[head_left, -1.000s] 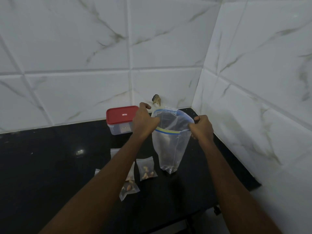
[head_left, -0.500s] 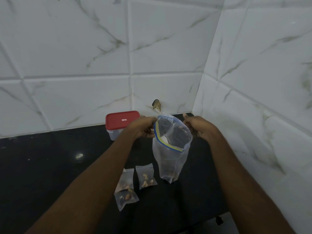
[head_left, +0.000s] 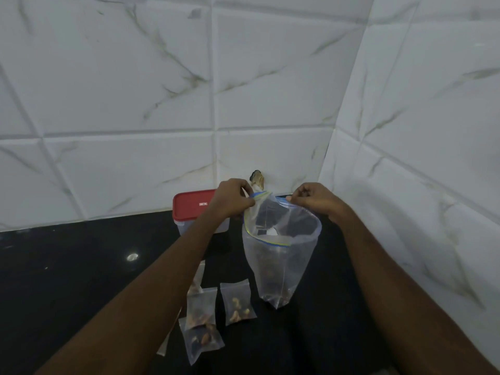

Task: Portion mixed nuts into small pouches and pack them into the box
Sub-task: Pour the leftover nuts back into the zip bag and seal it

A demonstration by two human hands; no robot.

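A large clear zip bag [head_left: 278, 263] with a blue-yellow seal strip hangs upright over the black counter, its mouth wide and a few nuts at its bottom. My left hand [head_left: 232, 200] pinches the far left of its rim. My right hand [head_left: 315, 200] pinches the far right of the rim. Small clear pouches with nuts lie flat on the counter in front: one [head_left: 237, 303] near the bag's tip, another [head_left: 201, 307] left of it and a third [head_left: 201, 341] nearest me. A clear box with a red lid [head_left: 193, 204] stands closed behind my left hand.
The black counter [head_left: 81, 280] ends at white marble-tiled walls behind and on the right, forming a corner. A small dark stub [head_left: 257, 178] sticks out of the back wall above the bag. My left forearm covers part of further pouches.
Both hands have shifted along the bag's rim to its far side and drawn the mouth wider. The bag stays upright over the same spot.
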